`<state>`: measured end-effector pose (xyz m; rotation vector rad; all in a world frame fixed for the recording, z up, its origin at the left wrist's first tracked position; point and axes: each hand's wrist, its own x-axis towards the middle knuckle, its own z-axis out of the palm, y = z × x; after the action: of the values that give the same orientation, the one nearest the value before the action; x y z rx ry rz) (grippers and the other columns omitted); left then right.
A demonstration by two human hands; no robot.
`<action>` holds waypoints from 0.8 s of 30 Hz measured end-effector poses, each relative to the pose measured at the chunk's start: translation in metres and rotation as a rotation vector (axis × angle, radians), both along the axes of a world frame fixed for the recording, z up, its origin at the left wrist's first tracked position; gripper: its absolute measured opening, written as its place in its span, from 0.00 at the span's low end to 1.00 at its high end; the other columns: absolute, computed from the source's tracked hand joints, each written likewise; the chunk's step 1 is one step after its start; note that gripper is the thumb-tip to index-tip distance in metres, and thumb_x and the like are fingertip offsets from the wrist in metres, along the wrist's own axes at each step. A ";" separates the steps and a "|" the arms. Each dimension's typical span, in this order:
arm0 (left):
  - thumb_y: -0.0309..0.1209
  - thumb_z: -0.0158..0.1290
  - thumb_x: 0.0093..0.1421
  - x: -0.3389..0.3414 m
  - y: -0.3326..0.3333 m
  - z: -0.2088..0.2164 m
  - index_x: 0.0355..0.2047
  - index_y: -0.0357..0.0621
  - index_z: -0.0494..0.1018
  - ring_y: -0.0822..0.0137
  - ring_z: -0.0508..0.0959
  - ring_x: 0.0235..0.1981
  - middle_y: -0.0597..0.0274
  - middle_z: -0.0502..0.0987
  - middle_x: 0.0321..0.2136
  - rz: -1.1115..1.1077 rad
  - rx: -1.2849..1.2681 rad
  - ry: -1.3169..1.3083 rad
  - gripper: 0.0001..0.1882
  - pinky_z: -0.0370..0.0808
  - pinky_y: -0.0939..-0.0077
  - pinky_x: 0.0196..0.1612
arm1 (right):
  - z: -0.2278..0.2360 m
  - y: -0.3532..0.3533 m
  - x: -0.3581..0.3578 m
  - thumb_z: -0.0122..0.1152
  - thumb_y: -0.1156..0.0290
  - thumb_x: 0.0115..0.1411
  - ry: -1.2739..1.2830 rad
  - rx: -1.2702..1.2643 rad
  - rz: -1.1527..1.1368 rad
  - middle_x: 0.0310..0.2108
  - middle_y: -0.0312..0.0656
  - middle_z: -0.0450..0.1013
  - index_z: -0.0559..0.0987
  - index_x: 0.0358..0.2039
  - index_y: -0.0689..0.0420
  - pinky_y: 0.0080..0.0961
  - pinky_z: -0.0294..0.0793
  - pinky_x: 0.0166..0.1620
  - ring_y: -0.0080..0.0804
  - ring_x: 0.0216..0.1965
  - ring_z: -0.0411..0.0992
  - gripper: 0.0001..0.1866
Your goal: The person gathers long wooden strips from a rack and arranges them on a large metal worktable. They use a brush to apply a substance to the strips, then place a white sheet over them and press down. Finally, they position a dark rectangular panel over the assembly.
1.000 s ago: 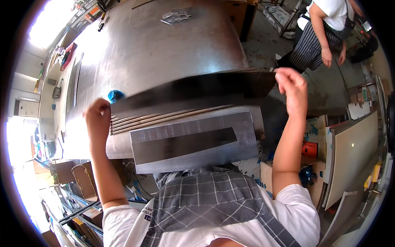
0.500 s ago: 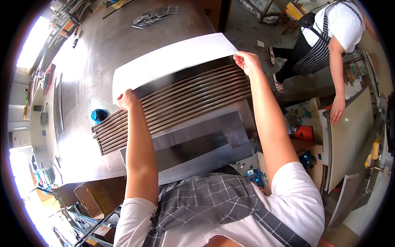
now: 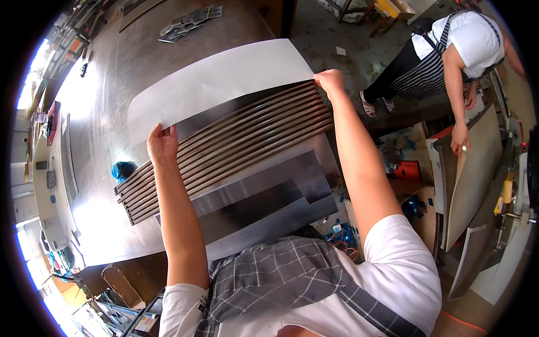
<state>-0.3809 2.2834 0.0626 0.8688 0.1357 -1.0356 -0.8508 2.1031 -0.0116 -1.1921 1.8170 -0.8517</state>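
A pale, thin flexible sheet (image 3: 224,78) curves over the metal table, its near edge beside a row of dark metal tubes (image 3: 236,135). My left hand (image 3: 163,147) is at the sheet's near left part, thumb and fingers closed at its edge. At the near right corner, my right hand (image 3: 330,84) pinches the sheet between thumb and fingers. The tubes lie side by side across the table, below the sheet and between my forearms. Closer to me rests a flat grey metal sheet (image 3: 264,202) with a darker, reflective middle.
A blue wrapped roll (image 3: 122,171) sits by the tubes' left ends. Thin metal scraps (image 3: 191,22) lie at the far side of the table (image 3: 101,123). On the right, a co-worker in a striped apron (image 3: 421,76) bends over leaning panels (image 3: 477,174).
The pale sheet has come lower and nearer the table, its left end further left. My left hand has shifted left and its grip looks looser. The co-worker has bent further over the panels.
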 end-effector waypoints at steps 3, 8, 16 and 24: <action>0.18 0.44 0.60 0.006 0.011 -0.004 0.47 0.35 0.67 0.55 0.73 0.48 0.53 0.73 0.46 -0.014 0.024 -0.083 0.13 0.71 0.54 0.56 | 0.011 0.010 0.010 0.65 0.70 0.44 0.171 0.023 -0.002 0.29 0.46 0.79 0.84 0.26 0.57 0.30 0.76 0.39 0.38 0.33 0.78 0.08; 0.17 0.43 0.60 -0.003 0.020 -0.002 0.50 0.37 0.66 0.55 0.72 0.51 0.53 0.72 0.49 0.002 0.056 -0.112 0.17 0.72 0.55 0.56 | 0.044 0.031 0.024 0.63 0.67 0.44 0.318 0.045 -0.026 0.33 0.47 0.80 0.86 0.28 0.50 0.35 0.76 0.45 0.45 0.38 0.78 0.09; 0.17 0.45 0.59 0.001 0.027 -0.026 0.51 0.38 0.66 0.55 0.72 0.51 0.53 0.72 0.50 -0.015 0.091 -0.178 0.19 0.73 0.55 0.55 | 0.054 0.040 0.030 0.62 0.67 0.45 0.365 0.026 -0.056 0.33 0.48 0.79 0.86 0.28 0.51 0.36 0.77 0.44 0.46 0.38 0.78 0.09; 0.22 0.55 0.57 0.024 0.041 -0.043 0.41 0.40 0.70 0.62 0.76 0.39 0.57 0.75 0.38 -0.037 0.236 -0.224 0.12 0.76 0.59 0.44 | 0.007 0.021 0.005 0.67 0.66 0.44 0.228 -0.161 0.099 0.21 0.41 0.78 0.83 0.24 0.62 0.28 0.72 0.30 0.28 0.22 0.74 0.11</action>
<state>-0.3574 2.3243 0.0200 1.1998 0.0533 -0.9617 -0.8455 2.1242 -0.0042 -1.5227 1.8779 -0.8465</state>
